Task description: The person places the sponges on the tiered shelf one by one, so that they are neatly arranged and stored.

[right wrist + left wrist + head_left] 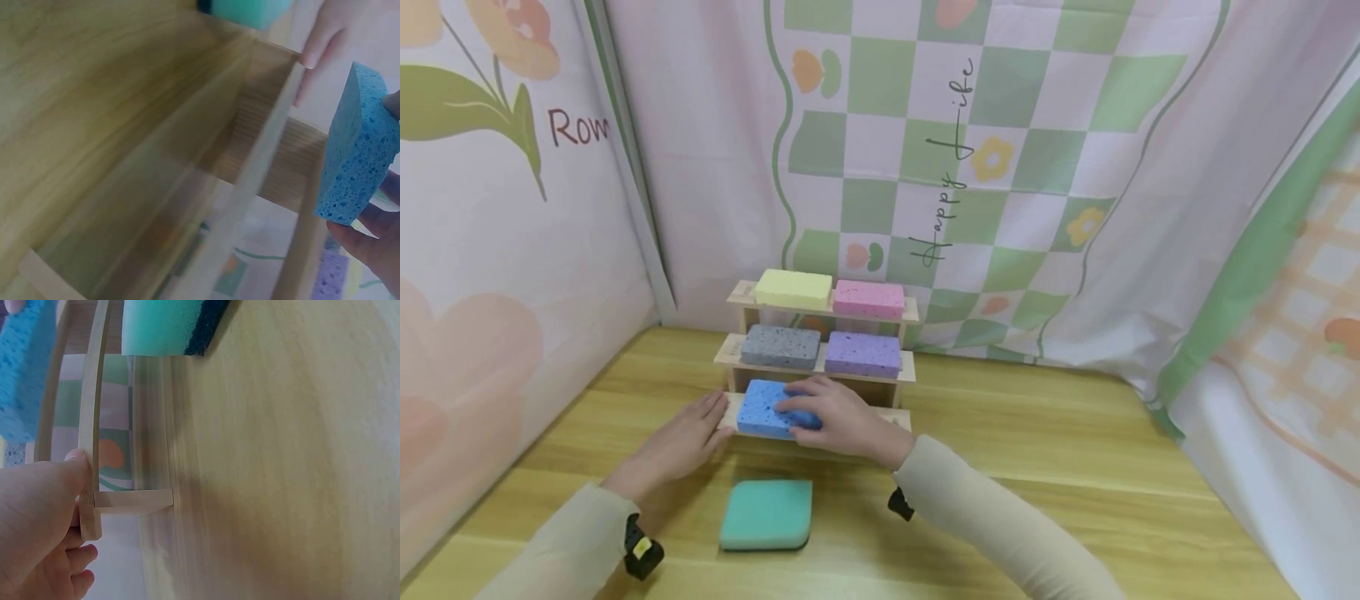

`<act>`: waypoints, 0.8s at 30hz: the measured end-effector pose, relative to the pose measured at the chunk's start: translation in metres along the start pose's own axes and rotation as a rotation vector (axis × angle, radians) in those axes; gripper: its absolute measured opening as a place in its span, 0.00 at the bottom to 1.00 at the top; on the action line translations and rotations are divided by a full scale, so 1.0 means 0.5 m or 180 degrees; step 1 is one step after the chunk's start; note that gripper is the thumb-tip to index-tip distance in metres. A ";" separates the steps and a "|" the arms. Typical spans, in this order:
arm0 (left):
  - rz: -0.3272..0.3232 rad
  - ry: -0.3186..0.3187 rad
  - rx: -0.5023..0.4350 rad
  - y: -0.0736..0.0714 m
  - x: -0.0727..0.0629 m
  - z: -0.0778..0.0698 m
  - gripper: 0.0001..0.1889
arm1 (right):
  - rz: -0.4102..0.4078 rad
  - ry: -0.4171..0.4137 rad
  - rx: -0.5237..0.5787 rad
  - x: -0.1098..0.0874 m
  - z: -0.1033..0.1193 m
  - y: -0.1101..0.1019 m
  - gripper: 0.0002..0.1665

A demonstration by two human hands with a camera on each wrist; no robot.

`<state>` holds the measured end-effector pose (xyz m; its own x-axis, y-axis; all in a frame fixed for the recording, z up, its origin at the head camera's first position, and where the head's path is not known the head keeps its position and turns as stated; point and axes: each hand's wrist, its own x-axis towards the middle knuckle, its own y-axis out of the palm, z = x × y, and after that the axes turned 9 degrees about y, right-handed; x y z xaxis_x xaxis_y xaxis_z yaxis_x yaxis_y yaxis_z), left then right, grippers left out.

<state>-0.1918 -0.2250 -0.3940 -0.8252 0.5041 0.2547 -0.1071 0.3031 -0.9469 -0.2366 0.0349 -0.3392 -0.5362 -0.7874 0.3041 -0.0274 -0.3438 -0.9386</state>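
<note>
My right hand [838, 417] holds a blue sponge [762, 407] over the lowest tier of a wooden three-step rack [891, 417]. In the right wrist view the thumb and fingers pinch the pitted blue sponge [356, 150] by its edges. At the rack's left end, my left hand [688, 429] grips the bottom shelf board. The left wrist view has its thumb on one side of the board [90, 425] and fingers curled at the other. A grey sponge [780, 347] and a purple sponge [862, 354] sit on the middle tier, just above the right hand.
Yellow [793, 289] and pink sponges [869, 299] lie on the top tier. A teal sponge [767, 512] with a dark underside rests on the wooden table [1037, 467] in front of the rack. Patterned curtains [880, 150] hang behind and along both sides.
</note>
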 end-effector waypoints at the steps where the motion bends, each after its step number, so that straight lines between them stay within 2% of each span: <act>1: 0.0001 0.0004 0.0001 0.000 0.000 0.000 0.28 | -0.0003 0.0013 -0.0006 0.002 0.000 0.006 0.19; 12: -0.0011 0.0054 0.0032 -0.002 0.000 -0.001 0.28 | -0.0057 0.0172 -0.0059 0.027 -0.008 0.049 0.19; 24: 0.0047 0.0123 -0.0065 -0.010 -0.002 0.002 0.27 | 0.0191 0.0353 0.0098 0.042 -0.011 0.066 0.20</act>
<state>-0.1909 -0.2277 -0.3899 -0.8046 0.5393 0.2485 -0.0835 0.3116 -0.9465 -0.2535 0.0098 -0.3646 -0.6261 -0.7462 0.2261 0.0326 -0.3148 -0.9486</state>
